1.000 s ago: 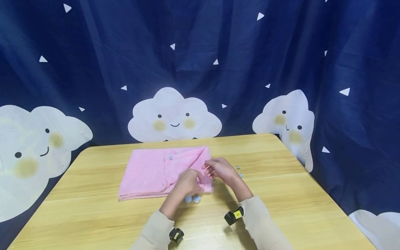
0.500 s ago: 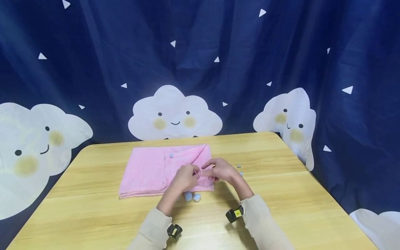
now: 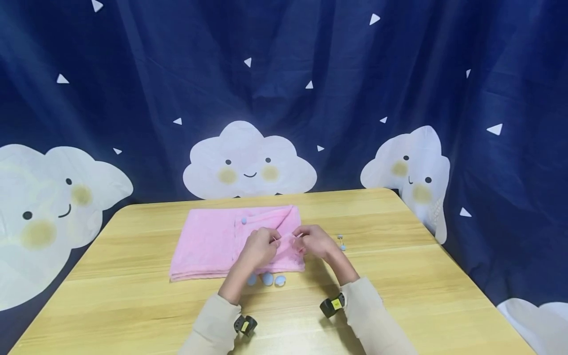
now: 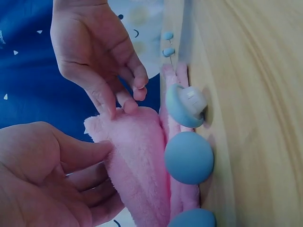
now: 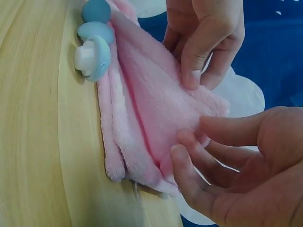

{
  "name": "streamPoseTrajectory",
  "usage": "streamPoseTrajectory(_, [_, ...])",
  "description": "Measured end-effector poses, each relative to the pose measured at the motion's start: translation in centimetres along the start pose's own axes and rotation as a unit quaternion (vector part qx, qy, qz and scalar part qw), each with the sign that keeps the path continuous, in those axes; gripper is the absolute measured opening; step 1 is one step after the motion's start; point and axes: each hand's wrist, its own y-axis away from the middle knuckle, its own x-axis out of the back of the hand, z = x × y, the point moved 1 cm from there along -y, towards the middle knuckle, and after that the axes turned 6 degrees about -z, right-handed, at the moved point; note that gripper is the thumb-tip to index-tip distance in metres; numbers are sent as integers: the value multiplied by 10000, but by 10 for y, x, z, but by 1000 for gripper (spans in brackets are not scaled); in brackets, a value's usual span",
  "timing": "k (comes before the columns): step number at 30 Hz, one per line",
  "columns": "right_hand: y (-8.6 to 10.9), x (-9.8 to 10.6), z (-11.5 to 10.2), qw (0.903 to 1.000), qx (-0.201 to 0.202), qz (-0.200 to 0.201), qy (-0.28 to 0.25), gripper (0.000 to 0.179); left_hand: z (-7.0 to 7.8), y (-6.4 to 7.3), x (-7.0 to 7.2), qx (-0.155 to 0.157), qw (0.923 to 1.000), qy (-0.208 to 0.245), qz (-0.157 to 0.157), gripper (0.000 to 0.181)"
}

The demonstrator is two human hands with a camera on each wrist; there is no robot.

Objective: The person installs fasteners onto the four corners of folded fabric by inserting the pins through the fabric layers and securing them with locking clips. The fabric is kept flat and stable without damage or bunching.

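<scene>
A folded pink plush cloth lies on the table, its near right part lifted into a flap. My left hand pinches the flap's upper edge between thumb and fingers. Facing it, my right hand holds the same edge near the corner, thumb on one side and fingertips on the other. Light blue round-capped pieces sit in a row along the cloth's near edge; one capped piece lies tipped with its white stem showing. Another small blue cap rests on the cloth's upper part.
Right of the cloth lies a small pair of blue-capped pieces with a thin pin. The wooden table ends at a dark blue curtain printed with clouds. Both wrists carry black cameras.
My right hand has come in from above the cloth to take its edge. The left hand has shifted slightly left and up. The near right part of the cloth is now raised between them.
</scene>
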Motion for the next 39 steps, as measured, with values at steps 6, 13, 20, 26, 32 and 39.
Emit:
streamPoseTrajectory(6, [-2, -2, -1, 9991, 220, 353, 41, 13, 1, 0, 3, -60, 9997, 84, 210, 10])
streamPoseTrajectory(13, [-4, -4, 1, 9980, 326, 512, 175, 9, 1, -1, 2, -116, 9989, 36, 459, 5])
streamPoseTrajectory(20, [1, 2, -5, 9974, 207, 496, 470, 18, -1, -3, 2, -18, 9990, 32, 443, 6])
streamPoseTrajectory(26, [10, 34, -3, 9889, -165, 1128, 953, 22, -3, -1, 5, 39, 9988, 130, 467, 5])
streamPoseTrajectory(32, [21, 66, 10, 9732, -633, 1266, 1814, 22, -3, 0, 9, 35, 9985, 154, 528, 5])
streamPoseTrajectory(39, [14, 64, 27, 9616, -1088, 934, 2338, 42, -4, 1, 12, 40, 9983, 253, 519, 7])
